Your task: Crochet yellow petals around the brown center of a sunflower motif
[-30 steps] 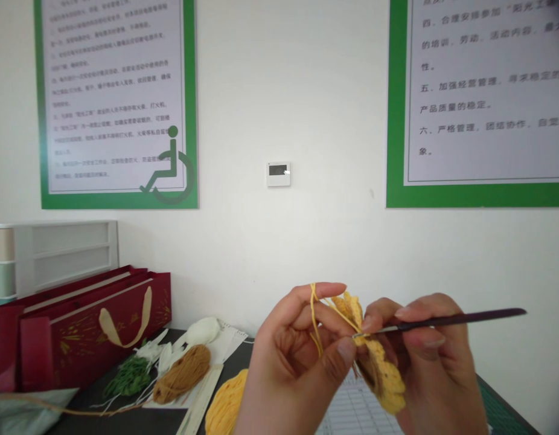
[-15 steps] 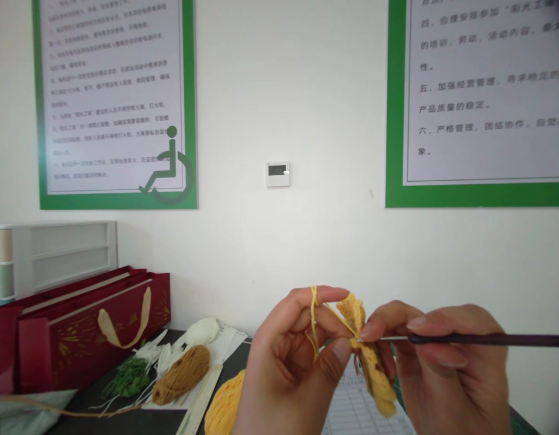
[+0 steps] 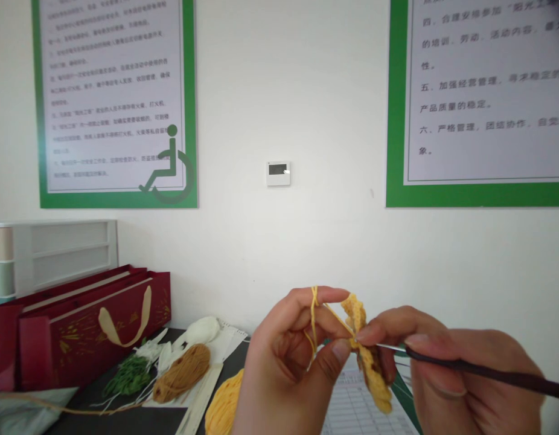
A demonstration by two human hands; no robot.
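My left hand [image 3: 293, 362] pinches a yellow crochet piece [image 3: 374, 380] with brown on its underside, between thumb and fingers. Yellow yarn [image 3: 314, 308] loops round its raised index finger and runs to the piece. My right hand [image 3: 469, 368] grips a crochet hook [image 3: 483, 370] with a dark handle and thin metal shaft. The hook tip meets the piece near my left thumb; the stitch there is too small to make out. My right fingertips also touch the piece. A yellow yarn ball [image 3: 225, 405] lies left of my left wrist, partly hidden by it.
On the dark table [image 3: 84, 417] are a brown yarn skein [image 3: 182, 371], green yarn [image 3: 128, 377], white yarn [image 3: 202, 332] and red gift bags [image 3: 93, 332]. A printed sheet [image 3: 347, 405] lies beneath my hands. White drawers [image 3: 71, 251] stand at the back left, against the wall.
My right hand has shifted slightly right and turned, so the hook's handle end now slopes down to the right instead of lying nearly level. My left hand is almost unmoved.
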